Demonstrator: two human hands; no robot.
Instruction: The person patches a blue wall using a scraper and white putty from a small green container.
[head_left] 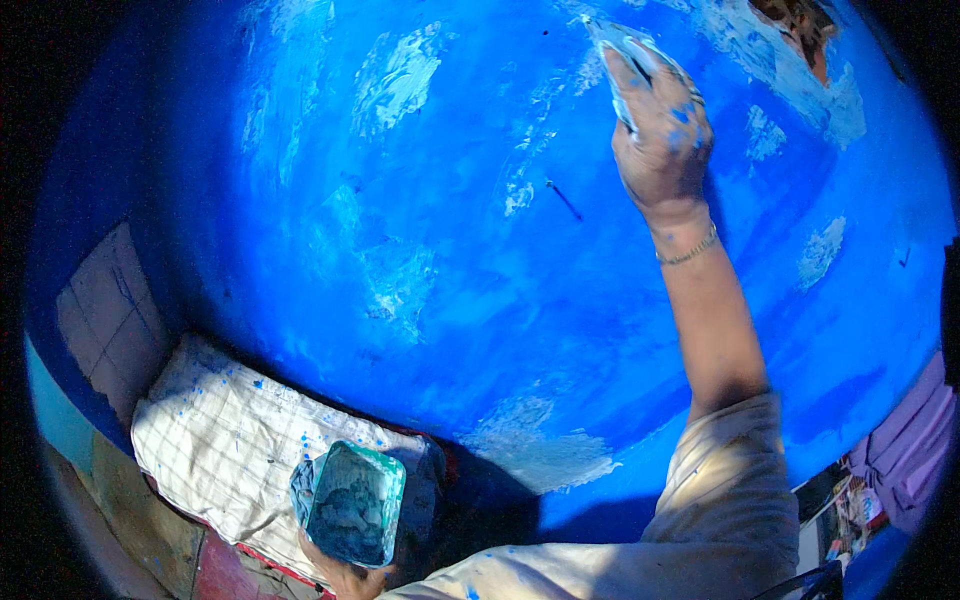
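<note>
My right hand (665, 140), flecked with blue paint, reaches up to the blue wall (480, 260). Its fingers are closed on a flat pale spreader (620, 45), smeared whitish-blue and pressed to the wall; its exact shape is partly covered by the fingers. Low in the view, my left hand (350, 578) grips a green rectangular tub (399, 490) from below and the side. Blue-grey paste coats the tub's inside. A crumpled blue piece, perhaps a rag, sits against the tub's left side. Pale filler patches (398, 75) and streaks mark the wall.
A nail (565, 200) sticks out of the wall near its middle. At upper right a ragged hole (800, 30) shows brown material. A paint-spotted white checked cloth (230, 430) covers something at lower left. Purple fabric (910, 440) hangs at the right, beside assorted clutter.
</note>
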